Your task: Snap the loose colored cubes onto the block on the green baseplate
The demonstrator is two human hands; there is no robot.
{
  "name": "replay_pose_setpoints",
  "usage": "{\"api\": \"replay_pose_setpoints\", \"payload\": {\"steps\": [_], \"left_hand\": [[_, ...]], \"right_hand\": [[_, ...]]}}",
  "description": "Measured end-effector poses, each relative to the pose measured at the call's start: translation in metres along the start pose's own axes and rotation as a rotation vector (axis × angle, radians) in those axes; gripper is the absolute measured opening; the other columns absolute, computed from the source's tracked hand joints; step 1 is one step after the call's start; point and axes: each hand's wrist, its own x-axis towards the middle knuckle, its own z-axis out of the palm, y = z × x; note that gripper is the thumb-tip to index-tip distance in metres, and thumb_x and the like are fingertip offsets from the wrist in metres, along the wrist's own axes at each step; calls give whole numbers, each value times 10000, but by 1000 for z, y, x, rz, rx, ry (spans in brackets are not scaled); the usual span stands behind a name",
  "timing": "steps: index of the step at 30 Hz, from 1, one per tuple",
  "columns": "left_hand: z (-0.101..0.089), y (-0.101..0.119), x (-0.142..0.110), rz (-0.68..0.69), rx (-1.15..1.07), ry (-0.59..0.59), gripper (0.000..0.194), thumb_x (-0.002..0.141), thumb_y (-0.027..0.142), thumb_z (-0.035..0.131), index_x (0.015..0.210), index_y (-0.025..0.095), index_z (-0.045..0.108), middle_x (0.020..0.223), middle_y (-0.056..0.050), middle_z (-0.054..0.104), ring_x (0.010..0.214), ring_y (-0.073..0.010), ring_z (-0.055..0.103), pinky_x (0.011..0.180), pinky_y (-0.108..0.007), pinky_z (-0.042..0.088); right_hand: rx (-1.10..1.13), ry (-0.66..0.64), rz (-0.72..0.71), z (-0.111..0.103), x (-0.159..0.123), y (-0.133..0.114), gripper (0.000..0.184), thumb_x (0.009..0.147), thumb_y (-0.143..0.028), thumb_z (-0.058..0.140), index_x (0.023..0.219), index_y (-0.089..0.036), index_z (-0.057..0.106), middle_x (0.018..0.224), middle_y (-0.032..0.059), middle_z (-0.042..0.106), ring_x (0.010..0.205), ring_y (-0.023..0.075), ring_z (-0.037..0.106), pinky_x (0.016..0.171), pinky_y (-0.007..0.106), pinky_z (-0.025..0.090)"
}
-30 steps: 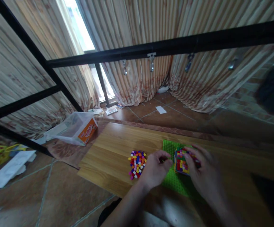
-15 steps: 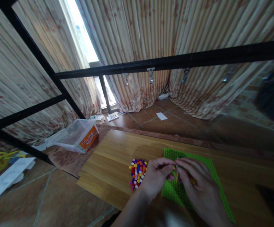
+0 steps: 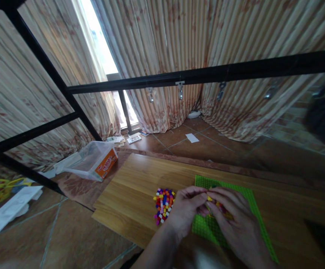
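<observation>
My left hand [image 3: 185, 209] and my right hand [image 3: 235, 218] meet fingertip to fingertip over a green studded baseplate [image 3: 207, 226]. A small yellow toy brick [image 3: 209, 198] shows between the thumb and index finger of my right hand, right by my left thumb tip. My left thumb and forefinger are pinched together; what lies between them is hidden. Several coloured bricks [image 3: 222, 210] on the baseplate peek out beneath my right hand, mostly covered by it. Just left of my left hand lies a pile of loose small bricks [image 3: 163, 204] in many colours.
The wooden table [image 3: 140, 175] carries the baseplate and pile. A clear plastic bin [image 3: 91, 164] with an orange label stands beyond its left end. A black metal rail [image 3: 162, 80] with hanging clips crosses ahead, before striped curtains [image 3: 173, 45]. White packaging [image 3: 12, 209] lies on the floor at left.
The fingers of my right hand have shifted slightly, and the yellow brick between the fingertips now shows more clearly. My left hand stays nearly in place. The pile looks the same.
</observation>
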Motion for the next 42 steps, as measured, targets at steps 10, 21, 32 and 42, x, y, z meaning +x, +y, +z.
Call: {"api": "replay_pose_setpoints", "payload": {"steps": [10, 21, 32, 42], "left_hand": [[-15, 2, 13, 195, 511, 142, 170, 773, 257, 636, 853, 128, 710, 727, -18, 669, 612, -106, 563, 576, -221, 447], [-9, -16, 5, 194, 802, -17, 234, 826, 264, 571, 895, 191, 782, 760, -17, 714, 711, -165, 611, 645, -244, 459], [-1, -22, -9, 232, 949, -17, 328, 897, 234, 491, 1095, 184, 748, 1095, -91, 749, 868, -205, 696, 809, -304, 519], [5, -20, -14, 316, 1087, -15, 309, 890, 195, 483, 1073, 205, 732, 1080, -94, 741, 864, -210, 687, 784, -306, 520]], "right_hand": [[22, 52, 225, -33, 17, 20, 227, 938, -354, 528, 975, -263, 733, 1087, 56, 670, 1059, 233, 617, 967, 434, 479], [26, -224, 137, -26, 4, 24, 138, 889, -343, 633, 902, -313, 767, 1140, 49, 650, 1106, 260, 568, 943, 492, 491], [-24, -194, 202, -19, 5, 21, 85, 838, -295, 679, 774, -280, 732, 1102, 43, 662, 1091, 266, 563, 941, 495, 475], [-46, -211, 96, -21, 3, 24, 126, 897, -310, 620, 858, -281, 736, 1078, 46, 679, 1072, 260, 580, 931, 488, 493]]}}
